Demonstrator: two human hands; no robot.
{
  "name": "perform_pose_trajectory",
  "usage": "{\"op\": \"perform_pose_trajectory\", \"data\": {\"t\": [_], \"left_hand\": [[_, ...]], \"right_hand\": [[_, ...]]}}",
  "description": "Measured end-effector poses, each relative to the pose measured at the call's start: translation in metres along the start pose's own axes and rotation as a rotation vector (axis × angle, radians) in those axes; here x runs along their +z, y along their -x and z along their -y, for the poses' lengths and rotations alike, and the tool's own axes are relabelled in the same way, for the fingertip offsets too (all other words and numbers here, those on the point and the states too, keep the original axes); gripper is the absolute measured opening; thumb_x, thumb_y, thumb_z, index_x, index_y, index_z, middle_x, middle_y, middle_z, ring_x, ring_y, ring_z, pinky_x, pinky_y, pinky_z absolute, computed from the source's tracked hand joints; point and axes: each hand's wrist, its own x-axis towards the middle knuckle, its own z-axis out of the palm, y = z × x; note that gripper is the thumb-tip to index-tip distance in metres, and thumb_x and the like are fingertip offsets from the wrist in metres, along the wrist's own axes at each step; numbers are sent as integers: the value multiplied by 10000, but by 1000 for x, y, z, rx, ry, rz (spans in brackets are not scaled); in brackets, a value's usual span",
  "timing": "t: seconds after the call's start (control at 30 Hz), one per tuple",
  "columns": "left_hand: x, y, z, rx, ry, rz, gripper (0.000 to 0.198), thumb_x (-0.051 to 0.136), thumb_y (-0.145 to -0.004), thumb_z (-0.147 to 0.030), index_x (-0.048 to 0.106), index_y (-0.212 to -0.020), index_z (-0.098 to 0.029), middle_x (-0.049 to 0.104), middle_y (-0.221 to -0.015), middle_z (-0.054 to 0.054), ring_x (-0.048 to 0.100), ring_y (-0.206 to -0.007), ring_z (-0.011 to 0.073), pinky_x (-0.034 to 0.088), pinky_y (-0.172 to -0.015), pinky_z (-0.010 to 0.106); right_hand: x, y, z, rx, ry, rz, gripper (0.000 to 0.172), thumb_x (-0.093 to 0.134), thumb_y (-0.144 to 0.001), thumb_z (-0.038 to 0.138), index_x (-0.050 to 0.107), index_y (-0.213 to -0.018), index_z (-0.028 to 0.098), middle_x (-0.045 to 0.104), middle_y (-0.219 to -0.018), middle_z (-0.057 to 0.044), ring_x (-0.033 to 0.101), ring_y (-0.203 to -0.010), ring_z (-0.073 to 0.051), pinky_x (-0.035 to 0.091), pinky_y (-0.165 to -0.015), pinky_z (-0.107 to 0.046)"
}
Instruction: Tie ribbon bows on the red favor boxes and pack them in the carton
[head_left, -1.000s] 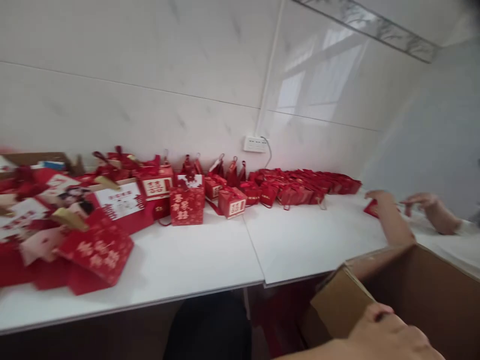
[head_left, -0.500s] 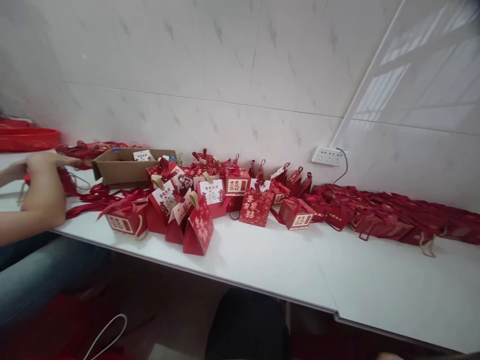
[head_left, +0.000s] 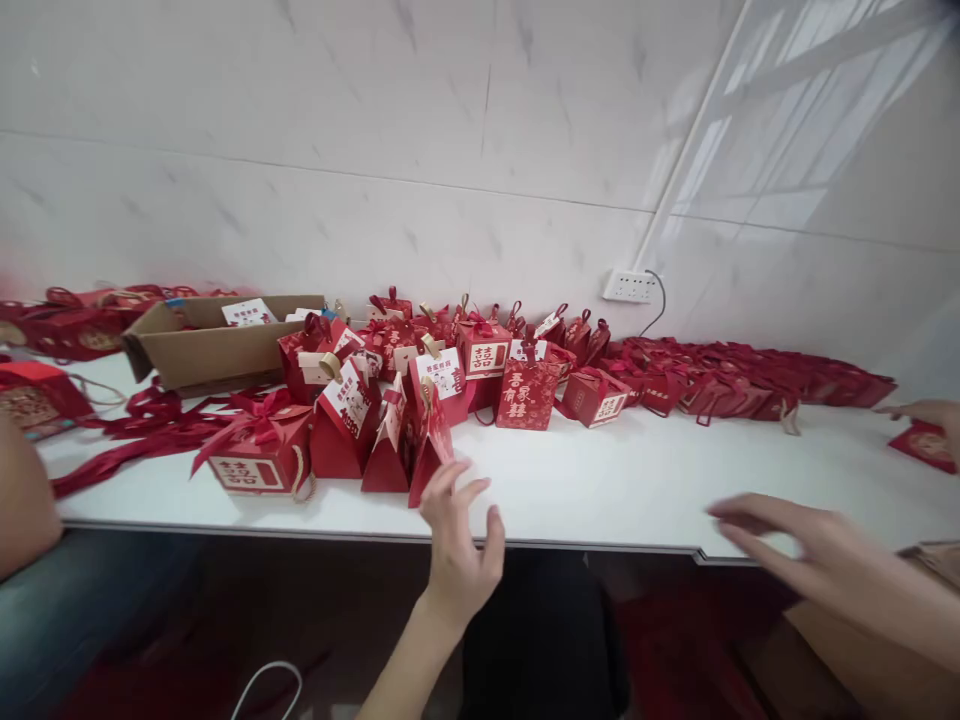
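Observation:
My left hand [head_left: 461, 545] is raised at the table's front edge, fingers apart and holding nothing. Its fingertips are close to a red triangular gift box [head_left: 429, 455] with a beige loop; whether they touch it I cannot tell. Beside that stand another narrow red gift box [head_left: 386, 450] and one with a white cartoon tag [head_left: 352, 400]. A cube-shaped gift box [head_left: 266, 450] with a ribbon bow sits further left. Slightly blurred, my right hand [head_left: 802, 550] hovers over the right part of the table, fingers stretched out and nothing in them.
Behind are more red gift boxes [head_left: 525, 395] and a cardboard box [head_left: 217, 355]. Flat red boxes [head_left: 750, 380] are heaped along the wall. Another person's arm [head_left: 26, 490] is at left; at right another person's hand [head_left: 930, 412] is by a red box [head_left: 926, 443]. A socket strip [head_left: 628, 287] is on the wall.
Both my hands have come into view over the table's front edge. The view has shifted right and nearer. Another person's hand and a red box now show at the right edge.

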Motion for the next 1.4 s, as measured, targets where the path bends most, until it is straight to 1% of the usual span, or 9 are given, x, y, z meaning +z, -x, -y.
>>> {"op": "perform_pose_trajectory", "data": {"t": [0.1,0.27,0.4,0.53,0.7,0.97,1.17,1.3,1.4], "left_hand": [[3,9,21,-97,-112,-175,402,542,-784,-134,409,-1162,-164,437,-1208,163,396,-1200,290,341,-970,480],[16,21,35,-251,-129,-236,578,571,-793,-182,280,-1293,-161,399,-1264,193,397,-1223,291,356,-967,492],[20,29,35,-337,-102,-195,575,553,-812,-227,272,-1309,-162,430,-1246,194,442,-1177,296,388,-926,500],[18,32,32,-273,60,-131,470,498,-827,-192,329,-1264,-154,510,-1090,147,541,-1006,232,486,-799,386],[2,27,43,-251,157,-28,351,472,-821,-126,399,-1163,-162,534,-978,100,549,-921,188,494,-792,350],[-31,33,73,-345,-35,-231,318,482,-822,-152,434,-1135,-184,503,-1019,98,526,-947,192,479,-814,355],[-61,31,95,-402,-200,-351,446,550,-787,-194,397,-1205,-192,478,-1128,115,523,-998,205,480,-829,357],[-95,-4,121,-565,-389,-521,780,685,-666,-324,276,-1311,-165,342,-1316,169,381,-1236,296,385,-1002,461],[-111,-28,140,-786,-505,-427,1001,745,-572,-356,177,-1356,-101,259,-1388,228,218,-1339,366,239,-1091,530]], "right_hand": [[55,-26,45,-163,81,310,235,546,-813,427,655,-907,242,696,-861,-76,662,-737,-205,552,-661,-366],[164,-47,122,-332,-187,208,350,537,-831,356,502,-1137,190,596,-1093,-111,610,-959,-213,555,-747,-364],[209,-45,156,-276,-253,190,493,590,-787,354,425,-1220,184,544,-1169,-132,560,-1061,-245,527,-825,-404],[223,-53,151,-172,-215,56,460,598,-773,347,449,-1170,170,563,-1158,-141,551,-1088,-267,480,-905,-435],[215,-59,118,7,-343,-23,312,545,-801,328,493,-1073,184,646,-929,-69,638,-775,-181,544,-719,-324],[227,-64,119,71,-265,-311,247,543,-778,393,477,-916,199,595,-810,-48,570,-630,-170,502,-606,-314],[274,-42,117,-71,-207,218,635,599,-731,468,384,-1247,165,538,-1105,-166,586,-993,-317,498,-843,-476],[281,-30,100,-192,-189,334,634,520,-785,378,304,-1324,123,504,-1211,-197,506,-1149,-334,440,-951,-504],[271,-28,88,-261,-210,419,627,481,-809,337,256,-1352,119,475,-1280,-198,474,-1202,-316,416,-993,-497]]}}
